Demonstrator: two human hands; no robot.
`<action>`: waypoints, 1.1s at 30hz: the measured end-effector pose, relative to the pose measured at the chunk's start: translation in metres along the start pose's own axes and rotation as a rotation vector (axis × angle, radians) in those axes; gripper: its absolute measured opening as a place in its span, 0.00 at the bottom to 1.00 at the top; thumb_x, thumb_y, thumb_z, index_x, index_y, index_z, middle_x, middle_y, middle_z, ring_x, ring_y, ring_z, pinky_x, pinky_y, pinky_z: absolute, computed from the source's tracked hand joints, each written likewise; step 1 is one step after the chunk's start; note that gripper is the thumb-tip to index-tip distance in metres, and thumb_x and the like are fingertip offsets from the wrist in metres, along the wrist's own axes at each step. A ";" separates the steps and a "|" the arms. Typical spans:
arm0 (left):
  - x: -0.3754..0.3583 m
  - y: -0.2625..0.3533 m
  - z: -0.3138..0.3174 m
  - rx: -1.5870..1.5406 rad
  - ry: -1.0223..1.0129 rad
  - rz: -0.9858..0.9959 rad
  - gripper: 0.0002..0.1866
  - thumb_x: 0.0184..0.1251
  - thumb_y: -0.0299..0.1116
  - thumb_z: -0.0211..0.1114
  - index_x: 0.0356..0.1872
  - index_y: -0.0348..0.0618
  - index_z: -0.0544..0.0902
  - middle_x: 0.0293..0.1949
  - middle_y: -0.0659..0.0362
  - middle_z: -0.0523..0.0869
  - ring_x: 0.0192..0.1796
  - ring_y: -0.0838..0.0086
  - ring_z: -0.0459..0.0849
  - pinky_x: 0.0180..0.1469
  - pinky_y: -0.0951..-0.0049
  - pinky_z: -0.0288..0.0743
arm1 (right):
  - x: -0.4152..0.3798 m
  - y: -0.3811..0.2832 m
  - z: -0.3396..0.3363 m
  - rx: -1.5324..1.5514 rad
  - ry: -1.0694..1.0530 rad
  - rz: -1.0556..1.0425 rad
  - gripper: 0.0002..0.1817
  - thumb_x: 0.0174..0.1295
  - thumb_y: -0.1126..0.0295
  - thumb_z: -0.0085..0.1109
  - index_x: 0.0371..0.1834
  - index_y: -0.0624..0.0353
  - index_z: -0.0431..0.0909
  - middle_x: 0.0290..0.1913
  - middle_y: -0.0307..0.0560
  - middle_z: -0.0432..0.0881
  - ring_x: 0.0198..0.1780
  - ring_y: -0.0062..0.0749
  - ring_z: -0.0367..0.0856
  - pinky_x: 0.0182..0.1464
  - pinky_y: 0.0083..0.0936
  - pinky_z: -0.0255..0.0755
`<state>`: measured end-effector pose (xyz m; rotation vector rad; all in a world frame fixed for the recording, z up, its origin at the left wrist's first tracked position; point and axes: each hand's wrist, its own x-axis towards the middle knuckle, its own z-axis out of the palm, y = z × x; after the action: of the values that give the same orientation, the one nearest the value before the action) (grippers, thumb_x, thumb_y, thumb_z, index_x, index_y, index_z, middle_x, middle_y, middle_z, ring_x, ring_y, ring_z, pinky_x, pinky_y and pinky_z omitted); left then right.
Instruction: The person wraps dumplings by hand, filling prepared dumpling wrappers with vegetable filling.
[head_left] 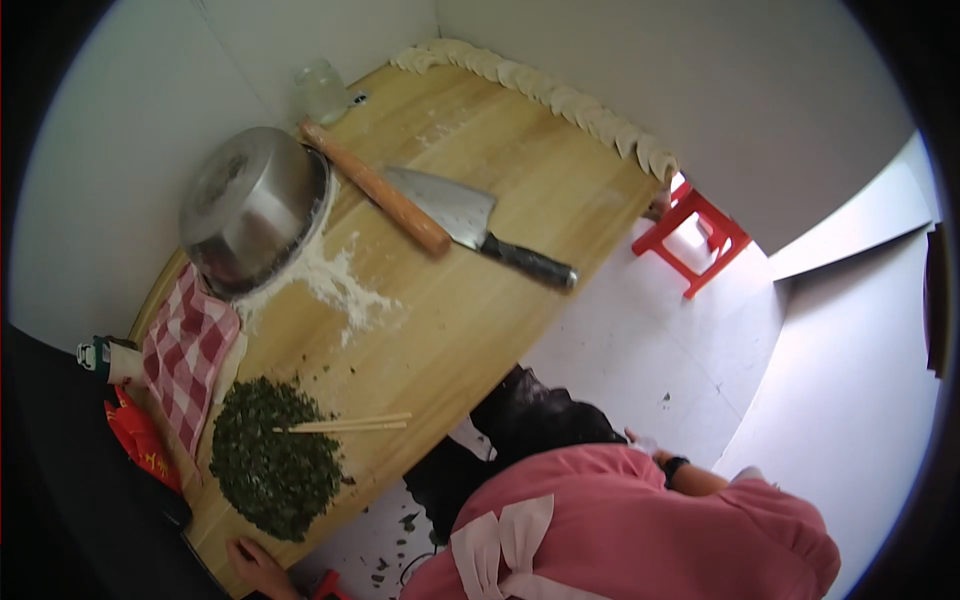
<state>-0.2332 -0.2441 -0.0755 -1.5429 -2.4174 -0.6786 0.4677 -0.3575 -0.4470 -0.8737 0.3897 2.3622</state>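
My left hand [258,566] lies at the table's near-left edge with its fingers stretched out, nothing in them, close below a heap of chopped greens [275,460]. A pair of chopsticks [350,424] rests on the heap. Far to the right, my right hand [643,441] is low beside my lap, past a dark wristband; its fingers are mostly hidden, and I cannot tell what it holds. Across the wooden table [450,330] lie a cleaver [450,205] with a black handle and a rolling pin [380,190] over its blade. Dumplings [560,98] line the far edge.
An upturned metal basin [245,210] stands at the back left beside scattered flour [340,285]. Nearby are a checkered cloth [190,350], a glass jar [322,92] and a red packet [140,435]. Beyond the table's right corner stands a red stool [692,240]. Scraps of greens lie on the floor.
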 end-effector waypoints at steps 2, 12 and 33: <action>0.000 -0.002 0.004 -0.036 0.020 -0.033 0.14 0.74 0.32 0.47 0.31 0.30 0.66 0.25 0.47 0.66 0.29 0.57 0.65 0.37 0.64 0.64 | -0.021 -0.007 -0.012 0.193 -0.057 0.088 0.47 0.66 0.32 0.24 0.48 0.70 0.77 0.45 0.51 0.84 0.42 0.39 0.82 0.56 0.36 0.71; -0.003 0.009 0.005 0.001 0.093 -0.038 0.13 0.73 0.32 0.50 0.31 0.30 0.67 0.26 0.47 0.69 0.29 0.58 0.66 0.35 0.64 0.65 | -0.072 -0.012 0.046 -0.312 0.610 -0.011 0.41 0.68 0.37 0.31 0.62 0.67 0.68 0.61 0.53 0.74 0.58 0.43 0.76 0.64 0.36 0.65; 0.002 0.014 0.003 -0.089 0.236 -0.029 0.12 0.67 0.33 0.57 0.29 0.33 0.75 0.21 0.49 0.76 0.23 0.59 0.73 0.29 0.64 0.66 | -0.012 -0.143 0.559 -1.657 -0.289 -1.246 0.19 0.72 0.59 0.44 0.37 0.64 0.77 0.30 0.41 0.78 0.30 0.21 0.76 0.36 0.18 0.70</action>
<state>-0.2215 -0.2356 -0.0736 -1.3736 -2.2658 -0.9289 0.2860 0.0015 -0.0338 -0.8455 -1.8716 1.0966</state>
